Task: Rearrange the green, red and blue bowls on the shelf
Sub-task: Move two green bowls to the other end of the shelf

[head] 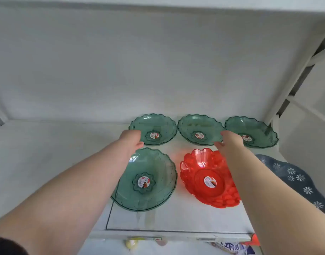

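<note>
Three green see-through bowls stand in a row at the back of the white shelf (47, 153): left (158, 124), middle (200, 124) and right (253, 127). In front sit a fourth green bowl (154, 162), a red scalloped bowl (200, 166) and a blue bowl (294, 173) with white flowers, partly hidden by my right arm. My left hand (132, 139) lies at the near left rim of the back left bowl, thumb spread. My right hand (229, 142) is over the gap between the back middle and back right bowls, thumb at the middle bowl's rim. No bowl is lifted.
A white back wall rises behind the bowls and another shelf board runs overhead. A white upright frame (296, 80) stands at the right. Below the front edge a yellow object (131, 243) and printed packaging (229, 249) show.
</note>
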